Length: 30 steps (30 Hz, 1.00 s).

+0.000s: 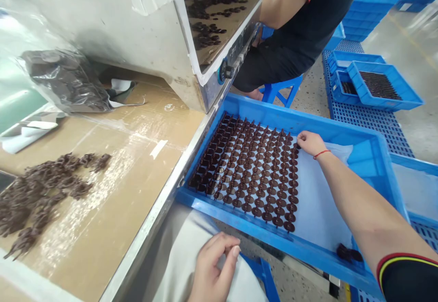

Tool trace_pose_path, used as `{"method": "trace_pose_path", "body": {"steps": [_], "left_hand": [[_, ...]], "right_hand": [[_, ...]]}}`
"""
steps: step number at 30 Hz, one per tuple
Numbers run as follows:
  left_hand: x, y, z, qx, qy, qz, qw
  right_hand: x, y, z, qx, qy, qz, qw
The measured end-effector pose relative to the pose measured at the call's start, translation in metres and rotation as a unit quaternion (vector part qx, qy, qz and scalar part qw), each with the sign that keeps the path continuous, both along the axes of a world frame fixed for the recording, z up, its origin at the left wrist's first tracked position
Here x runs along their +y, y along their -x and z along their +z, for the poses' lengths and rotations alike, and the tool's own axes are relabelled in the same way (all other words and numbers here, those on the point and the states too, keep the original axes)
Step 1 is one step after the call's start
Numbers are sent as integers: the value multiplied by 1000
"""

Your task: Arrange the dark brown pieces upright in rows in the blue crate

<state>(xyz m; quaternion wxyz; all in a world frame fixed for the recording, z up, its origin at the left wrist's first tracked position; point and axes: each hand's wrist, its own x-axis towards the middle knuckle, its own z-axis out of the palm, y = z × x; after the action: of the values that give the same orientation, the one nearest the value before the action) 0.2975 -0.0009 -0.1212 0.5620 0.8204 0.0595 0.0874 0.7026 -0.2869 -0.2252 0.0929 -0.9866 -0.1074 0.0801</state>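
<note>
My right hand rests at the far right end of the rows, fingertips against dark brown stemmed discs. These parts stand in close rows on a white sheet inside a blue plastic tray. A small clump of the same parts lies in the tray's near right corner. My left hand is curled over the white cloth on my lap, below the tray's near rim, with nothing visible in its fingers. A loose heap of dark brown parts lies on the cardboard-covered bench, out of reach of both hands.
A stainless machine with a window overhangs the bench, and a dark plastic bag lies against it. A seated co-worker is beyond it. Blue trays sit on a perforated blue pallet, with stacked blue crates behind.
</note>
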Motion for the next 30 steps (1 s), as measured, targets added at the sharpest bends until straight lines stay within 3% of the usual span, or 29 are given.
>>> {"method": "trace_pose_path", "body": {"steps": [15,20,23,27,30], "left_hand": [[0,2,0,3,-6,-3,1000],[0,2,0,1,-7,1,1000],[0,2,0,5,-8,5,1000],[1,-1,0,8,-5,6,1000],[1,-4,-2,11,-9,0,1000]], "right_hand": [[6,3,0,-2,-13,3,1000],[4,5,10,-22,-32,-11,999],[-16,15,24,-41,-42,-32,998],[-63,51,47,-18,-45,-35,998],[-88,80,51,28,-51,-32,998]]}}
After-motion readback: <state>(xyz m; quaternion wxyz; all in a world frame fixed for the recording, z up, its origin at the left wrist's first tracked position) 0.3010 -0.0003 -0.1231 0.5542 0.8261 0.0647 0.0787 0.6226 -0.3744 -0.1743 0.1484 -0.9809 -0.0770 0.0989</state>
